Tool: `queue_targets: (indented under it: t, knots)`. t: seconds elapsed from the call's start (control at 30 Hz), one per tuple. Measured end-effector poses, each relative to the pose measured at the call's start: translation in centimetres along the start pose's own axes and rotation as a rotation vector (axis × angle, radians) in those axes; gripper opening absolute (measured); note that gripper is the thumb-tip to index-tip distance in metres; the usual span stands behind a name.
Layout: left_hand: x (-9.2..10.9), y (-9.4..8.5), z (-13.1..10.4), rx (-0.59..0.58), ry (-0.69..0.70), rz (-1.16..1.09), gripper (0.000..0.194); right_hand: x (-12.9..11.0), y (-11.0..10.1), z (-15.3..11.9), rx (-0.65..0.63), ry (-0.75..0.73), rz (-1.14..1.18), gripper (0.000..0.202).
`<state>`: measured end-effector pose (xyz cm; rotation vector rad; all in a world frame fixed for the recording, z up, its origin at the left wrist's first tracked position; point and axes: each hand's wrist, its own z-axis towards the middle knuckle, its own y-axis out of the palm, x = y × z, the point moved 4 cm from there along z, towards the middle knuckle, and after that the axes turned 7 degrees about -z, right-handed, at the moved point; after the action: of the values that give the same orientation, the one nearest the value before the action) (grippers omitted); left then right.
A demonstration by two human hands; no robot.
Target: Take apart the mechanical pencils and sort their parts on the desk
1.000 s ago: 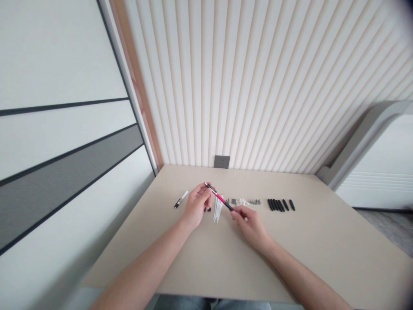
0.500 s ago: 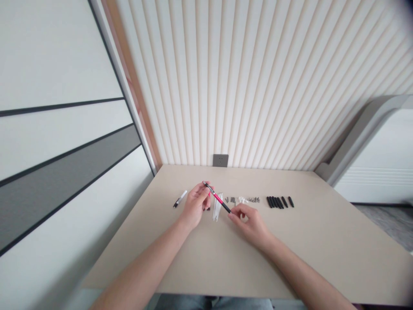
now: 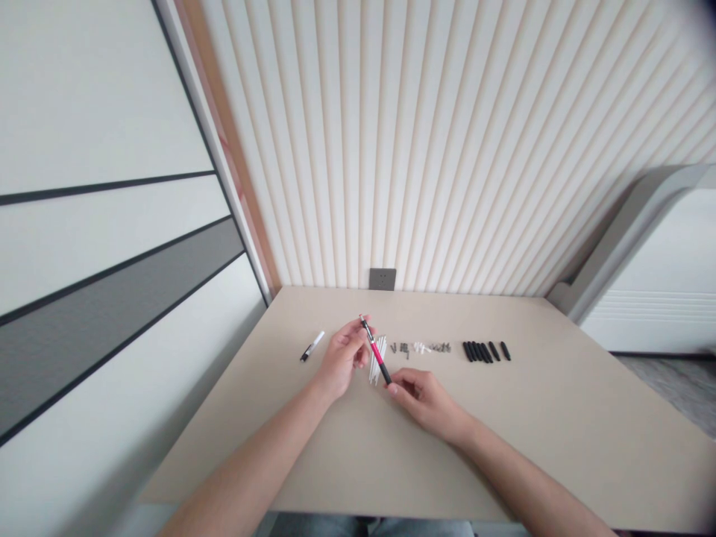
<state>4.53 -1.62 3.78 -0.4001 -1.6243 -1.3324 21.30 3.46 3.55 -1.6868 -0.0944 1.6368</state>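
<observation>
A pen [image 3: 377, 353] with a red barrel, a black grip and a dark clip end is held up between both hands, slanting. My left hand [image 3: 344, 358] is closed around its upper, clip end. At the lower black end, the fingers of my right hand [image 3: 421, 395] pinch the grip. Behind the pen lies a bundle of thin white refills [image 3: 376, 365] on the table, partly covered by the pen and my left hand.
On the table [image 3: 347, 462], a white-and-black pen [image 3: 312, 347] lies left of my hands. To the right are small metal pieces [image 3: 403, 348], small white pieces [image 3: 419, 347], springs [image 3: 441, 347] and several black grips [image 3: 476, 351]. A ribbed wall with a socket [image 3: 382, 279] stands behind.
The pen has turned steeper, its lower end swinging left and slightly down with my right hand. My left hand still holds the upper end.
</observation>
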Motion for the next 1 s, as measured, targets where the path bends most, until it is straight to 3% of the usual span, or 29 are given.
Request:
queue_targets:
  t: [0.17,0.37,0.5,0.77,1.0]
  knots:
    - [0.0,0.5,-0.2,-0.001,0.000,0.031,0.049,0.5,-0.3,0.1,0.097,0.029,-0.064,0.031]
    - [-1.4,1.3,-0.9,-0.089,-0.090,0.204,0.048,1.6,0.0,0.2,0.172,0.099,-0.103,0.032]
    - [-1.7,1.6,-1.0,-0.137,-0.112,0.230,0.044,1.4,0.3,0.2,0.101,0.108,-0.072,0.038]
    - [-1.4,2.2,-1.8,-0.262,-0.176,0.228,0.042,-0.1,1.0,-0.4,-0.193,0.051,0.214,0.052]
    - [-1.5,2.0,-1.6,-0.209,-0.170,0.201,0.040,-0.1,0.5,-0.2,-0.167,-0.019,0.135,0.050]
